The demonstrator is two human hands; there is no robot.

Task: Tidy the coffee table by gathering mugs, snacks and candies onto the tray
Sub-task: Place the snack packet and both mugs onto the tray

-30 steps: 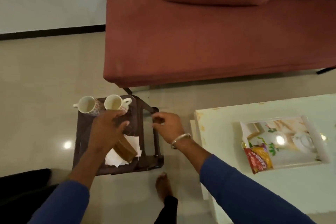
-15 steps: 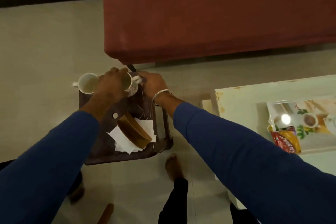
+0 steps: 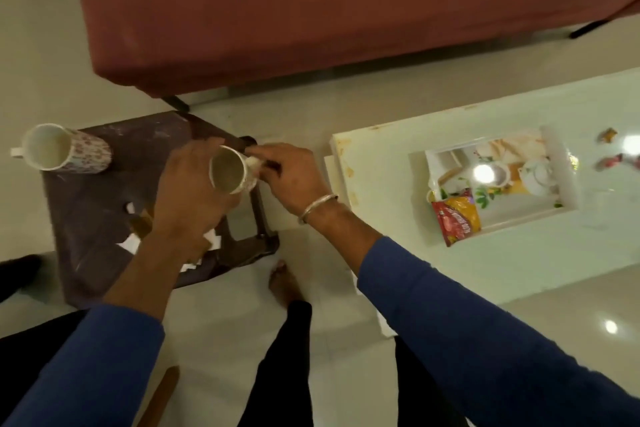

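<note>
My left hand [image 3: 188, 191] grips a white floral mug [image 3: 230, 170] by its body, lifted off the dark brown stool [image 3: 86, 211]. My right hand [image 3: 294, 177] pinches the same mug's handle from the right. A second floral mug [image 3: 65, 152] stands at the stool's far left corner. On the white coffee table [image 3: 519, 253] lies a white printed tray [image 3: 561, 170] with a red and yellow snack packet [image 3: 457, 215] resting on its near left corner. Wrapped candies [image 3: 609, 149] lie on the table right of the tray.
A red sofa [image 3: 311, 10] fills the far side, close behind the stool. White napkins [image 3: 130, 243] and a brown holder lie on the stool, mostly under my left arm. A bare foot [image 3: 284, 281] stands on the floor between stool and table.
The mug has come up off the stool and moved right toward me, held by both hands. The view has shifted closer and downward.
</note>
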